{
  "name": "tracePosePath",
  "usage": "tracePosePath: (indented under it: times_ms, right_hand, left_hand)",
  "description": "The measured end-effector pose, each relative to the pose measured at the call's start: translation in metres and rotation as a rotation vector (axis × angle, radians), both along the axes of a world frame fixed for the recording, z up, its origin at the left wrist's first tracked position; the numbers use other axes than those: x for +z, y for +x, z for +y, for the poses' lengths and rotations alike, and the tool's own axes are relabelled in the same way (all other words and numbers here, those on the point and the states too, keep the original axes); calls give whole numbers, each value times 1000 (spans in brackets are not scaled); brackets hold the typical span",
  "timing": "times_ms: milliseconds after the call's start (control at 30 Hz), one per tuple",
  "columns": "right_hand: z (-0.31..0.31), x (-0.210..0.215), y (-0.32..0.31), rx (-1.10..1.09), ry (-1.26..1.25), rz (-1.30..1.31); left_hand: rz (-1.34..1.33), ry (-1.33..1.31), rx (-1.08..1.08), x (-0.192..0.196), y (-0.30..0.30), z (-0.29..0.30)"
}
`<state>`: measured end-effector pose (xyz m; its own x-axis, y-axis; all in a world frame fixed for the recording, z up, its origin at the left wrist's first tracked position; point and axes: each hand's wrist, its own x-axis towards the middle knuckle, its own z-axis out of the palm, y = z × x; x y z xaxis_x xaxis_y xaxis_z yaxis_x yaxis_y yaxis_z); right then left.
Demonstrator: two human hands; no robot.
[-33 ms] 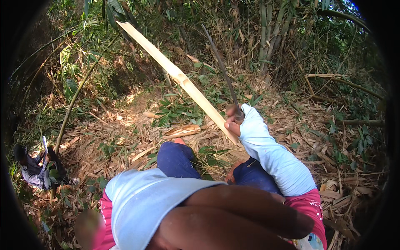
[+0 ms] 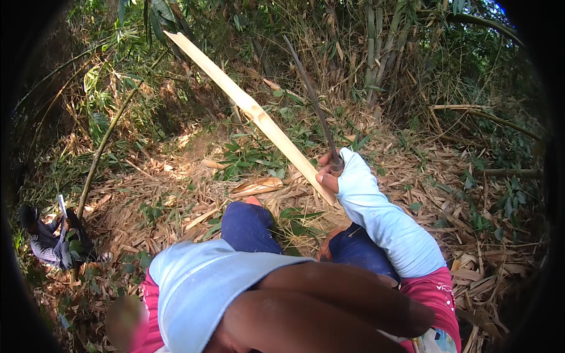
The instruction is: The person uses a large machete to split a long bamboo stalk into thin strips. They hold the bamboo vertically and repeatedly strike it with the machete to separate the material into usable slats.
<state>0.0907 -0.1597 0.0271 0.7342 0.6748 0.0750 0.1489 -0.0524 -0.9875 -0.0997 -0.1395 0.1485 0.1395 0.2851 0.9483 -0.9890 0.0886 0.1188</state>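
Note:
A long pale split bamboo strip slants up to the far left, its lower end in my right hand. The same hand is closed on a knife with a long, thin, dark blade that points up and away, apart from the strip along most of its length. Close in front at the bottom, my left hand stretches its fingers to the right, with nothing visible in them. Its palm side and fingertips are partly hidden. Light blue sleeves cover both forearms and part of the hands.
My bent knees in blue trousers are below the strip. Dry bamboo sheaths and leaf litter cover the ground. A seated person holds a white sheet at the left. A leaning stem rises nearby; bamboo stalks stand behind.
My left hand has shifted slightly down and to the left. The right hand, bamboo strip and knife have barely moved.

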Motion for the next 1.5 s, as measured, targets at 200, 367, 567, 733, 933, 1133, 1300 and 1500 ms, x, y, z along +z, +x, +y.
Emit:
tracePosePath:
  times_ms: [200,367,567,733,933,1133,1300,1500]
  right_hand:
    - [-6,3,-1,-27,33,-23]
    - [-7,16,-4,-15,-23,-77]
    - [-12,2,9,-47,3,-151]
    - [-18,-2,7,-105,53,-81]
    - [-31,-5,10,-178,77,-75]
    - [-12,-16,14,-143,129,-184]
    - [-22,-27,15,-193,147,-133]
    - [-22,-26,11,-269,-10,-187]
  left_hand:
    - [113,0,-131,21,-4,-2]
    - [118,49,-307,32,-12,-14]
    - [-129,-20,-602,40,9,-36]
    - [22,140,-648,49,-12,-25]
    - [-186,269,-722,50,16,-12]
    - [-123,298,-595,51,18,3]
    - [39,229,-523,31,36,14]
    - [238,133,-414,-4,52,48]
